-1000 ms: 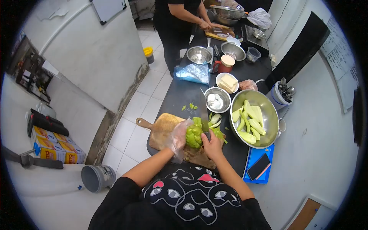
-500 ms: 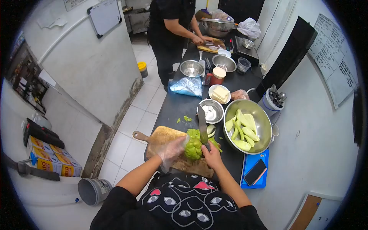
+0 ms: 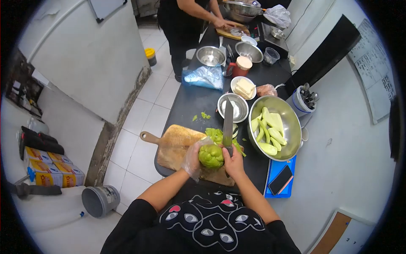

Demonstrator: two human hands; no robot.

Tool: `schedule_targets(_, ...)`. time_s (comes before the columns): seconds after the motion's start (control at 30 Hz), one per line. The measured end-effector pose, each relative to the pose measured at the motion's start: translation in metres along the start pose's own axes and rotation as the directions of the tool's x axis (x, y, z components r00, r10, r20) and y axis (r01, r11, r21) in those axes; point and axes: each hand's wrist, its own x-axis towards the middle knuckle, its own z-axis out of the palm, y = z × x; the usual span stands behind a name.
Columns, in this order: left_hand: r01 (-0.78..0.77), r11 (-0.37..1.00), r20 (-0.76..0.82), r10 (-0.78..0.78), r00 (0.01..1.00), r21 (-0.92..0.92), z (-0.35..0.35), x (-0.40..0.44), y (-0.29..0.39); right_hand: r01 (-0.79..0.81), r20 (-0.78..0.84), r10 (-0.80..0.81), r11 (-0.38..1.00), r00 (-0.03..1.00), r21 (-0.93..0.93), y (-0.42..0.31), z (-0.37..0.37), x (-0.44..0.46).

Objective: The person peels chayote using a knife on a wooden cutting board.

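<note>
The left hand [image 3: 193,156], in a clear glove, is wrapped around the side of a bumpy green vegetable [image 3: 211,156]. The right hand [image 3: 234,163] holds tight to the handle of a knife [image 3: 228,129], with the blade pointing away from the body. The vegetable is over the wooden board [image 3: 179,139]; I can't tell if it touches the wood. To do this well, I think the left fingers should curl back from the sharp edge, and the vegetable should sit so it can't roll. Cut green bits [image 3: 214,134] lie just past it. Past the board, a small metal bowl [image 3: 245,112] holds white things [image 3: 224,106], partly behind the knife. To the right, a big metal bowl [image 3: 294,149] holds pale green pieces [image 3: 276,122]. Farther off, a white dish [image 3: 233,86] holds pale yellow blocks [image 3: 244,87], and a white tub [image 3: 298,106] holds spoons [image 3: 311,97].
</note>
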Motion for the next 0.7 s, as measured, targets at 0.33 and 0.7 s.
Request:
schedule_targets(0.33, 0.113, 0.98, -0.034, -0.12, 0.992, -0.161, -0.01, 0.012, 0.001, 0.123, 0.14, -0.075, 0.92, 0.987, -0.373, -0.058, -0.027, -0.018)
schedule_targets(0.7, -0.003, 0.998, -0.022, 0.001, 1.0, -0.069, -0.011, 0.019, 0.022, 0.303, 0.306, -0.169, 0.829, 0.937, -0.469, -0.069, -0.036, -0.052)
